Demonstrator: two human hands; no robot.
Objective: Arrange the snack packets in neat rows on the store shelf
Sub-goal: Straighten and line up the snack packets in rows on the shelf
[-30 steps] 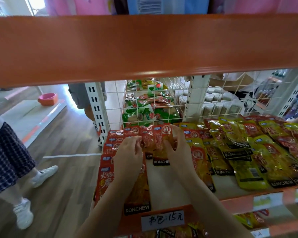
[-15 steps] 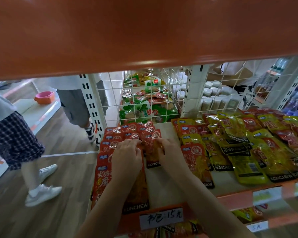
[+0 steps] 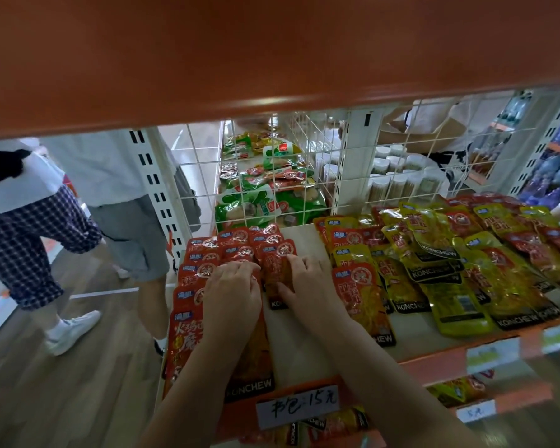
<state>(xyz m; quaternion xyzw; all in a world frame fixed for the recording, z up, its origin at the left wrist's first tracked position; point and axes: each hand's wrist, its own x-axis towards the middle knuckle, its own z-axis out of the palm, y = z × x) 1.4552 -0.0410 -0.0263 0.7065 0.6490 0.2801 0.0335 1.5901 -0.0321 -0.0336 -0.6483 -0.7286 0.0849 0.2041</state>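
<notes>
Red snack packets [image 3: 207,253] lie in overlapping rows at the left end of the pale shelf [image 3: 304,344]. One red packet [image 3: 274,273] lies between my hands, right beside that column. My left hand [image 3: 232,292] rests on the left column, its curled fingertips at the packet's left edge. My right hand [image 3: 307,286] holds the same packet, thumb on its lower part and fingers over its right side. A red-and-yellow column [image 3: 359,286] and a loose heap of yellow packets [image 3: 459,286] lie further right.
An orange upper shelf [image 3: 272,59] hangs low over the view. White wire mesh [image 3: 304,156] closes the back, with green packets [image 3: 256,205] behind it. A handwritten price label [image 3: 298,407] sits on the front rail. Two people [image 3: 126,221] stand in the aisle at left.
Both hands have slid the red packet leftward and back against the left column. The view has dipped lower, and the people in the aisle have stepped closer.
</notes>
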